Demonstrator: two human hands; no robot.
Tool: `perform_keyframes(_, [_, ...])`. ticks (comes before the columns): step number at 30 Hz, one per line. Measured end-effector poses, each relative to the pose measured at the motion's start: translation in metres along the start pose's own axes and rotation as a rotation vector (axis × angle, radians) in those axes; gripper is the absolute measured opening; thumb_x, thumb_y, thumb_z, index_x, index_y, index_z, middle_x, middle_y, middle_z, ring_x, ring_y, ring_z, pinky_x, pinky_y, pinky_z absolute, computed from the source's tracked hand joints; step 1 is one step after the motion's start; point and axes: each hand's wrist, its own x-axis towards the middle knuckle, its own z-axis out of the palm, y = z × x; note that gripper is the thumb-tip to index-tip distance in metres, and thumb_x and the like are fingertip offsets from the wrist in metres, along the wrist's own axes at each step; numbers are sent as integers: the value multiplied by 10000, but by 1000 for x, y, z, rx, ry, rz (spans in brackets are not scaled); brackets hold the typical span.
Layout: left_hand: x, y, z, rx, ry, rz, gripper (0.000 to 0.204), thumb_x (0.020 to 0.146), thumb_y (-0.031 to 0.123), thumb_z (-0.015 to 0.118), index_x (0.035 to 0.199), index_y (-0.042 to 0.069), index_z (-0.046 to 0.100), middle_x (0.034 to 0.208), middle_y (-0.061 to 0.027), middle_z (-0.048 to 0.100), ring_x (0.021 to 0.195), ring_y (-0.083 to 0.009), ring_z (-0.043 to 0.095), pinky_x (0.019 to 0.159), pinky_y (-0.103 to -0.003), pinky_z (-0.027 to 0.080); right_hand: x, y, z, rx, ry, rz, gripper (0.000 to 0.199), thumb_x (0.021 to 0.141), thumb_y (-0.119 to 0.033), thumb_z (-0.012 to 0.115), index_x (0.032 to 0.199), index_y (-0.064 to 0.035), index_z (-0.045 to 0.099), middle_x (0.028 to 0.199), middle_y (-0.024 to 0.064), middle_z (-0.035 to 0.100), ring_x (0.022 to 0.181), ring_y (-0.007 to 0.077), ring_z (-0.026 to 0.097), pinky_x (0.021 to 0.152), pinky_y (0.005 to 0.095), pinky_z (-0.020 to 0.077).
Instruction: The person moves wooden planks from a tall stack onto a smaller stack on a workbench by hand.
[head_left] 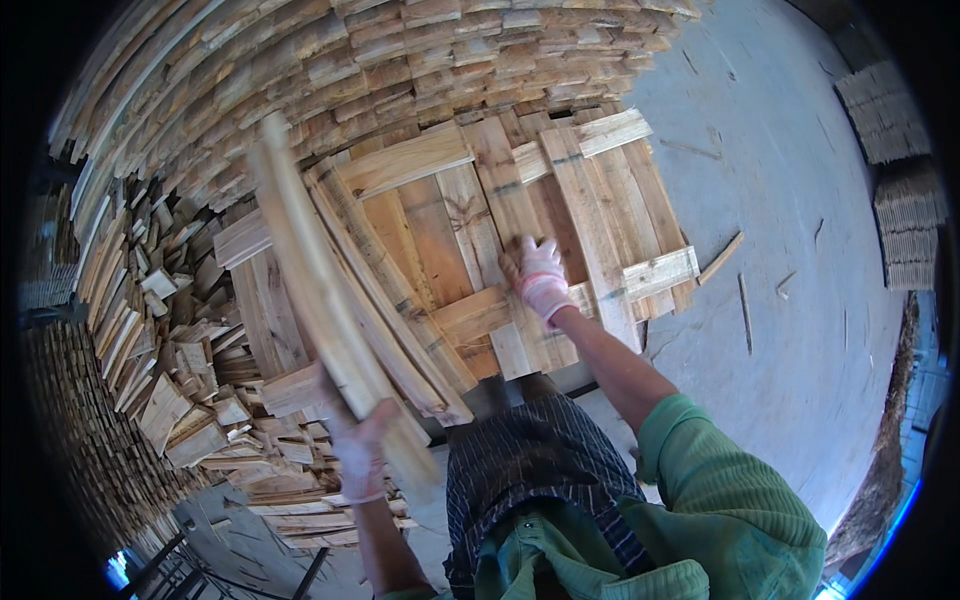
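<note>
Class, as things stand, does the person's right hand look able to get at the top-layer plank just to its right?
Probably yes: the right hand seems to rest on the neighbouring plank, and nothing visible stands between it and the right-hand plank.

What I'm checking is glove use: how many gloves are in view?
2: one on the left hand, holding a long board; one on the right hand, against a plank.

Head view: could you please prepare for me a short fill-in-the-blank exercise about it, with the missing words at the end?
The blurred board is held in the person's ____ hand. The right hand wears a pale ____. The shirt sleeve is ____ in colour.

Missing words: left; glove; green.
</note>
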Motion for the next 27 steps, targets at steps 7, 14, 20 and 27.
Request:
perform_keyframes(7, [14,-63,231,-141,-365,17,968,810,-32,788,1589,110,232,1468,-124,464,1263,-243,540,1006,-375,532,61,87,-58,1057,-133,-18,532,1006,-450,593,1386,-81,541,1144,90,622,954,203,578,865,327,490])
perform_keyframes(14, [26,-174,353,123,-223,32,965,795,67,845,1550,-5,247,1452,-178,477,1266,-235,533,1063,-355,469,52,162,-79,329,75,151,840,945,-527,621,1588,-178,209,1376,297,486,1258,470,531,1053,521,437])
perform_keyframes(20, [14,-157,294,232,-302,4,848,829,-36,744,1535,80,289,1403,-102,469,1170,-202,536,973,-309,519,35,123,-68,58,-45,108,953,913,-481,661,1623,-177,102,1284,332,451,1144,505,540,969,541,489])
perform_keyframes(27, [17,-103,345,360,-312,107,780,766,107,779,1446,-21,419,1239,-205,581,1192,-249,556,1025,-411,486,91,191,-17,992,-299,42,565,1023,-306,527,1510,-70,364,1301,207,589,1153,329,609,974,423,516])
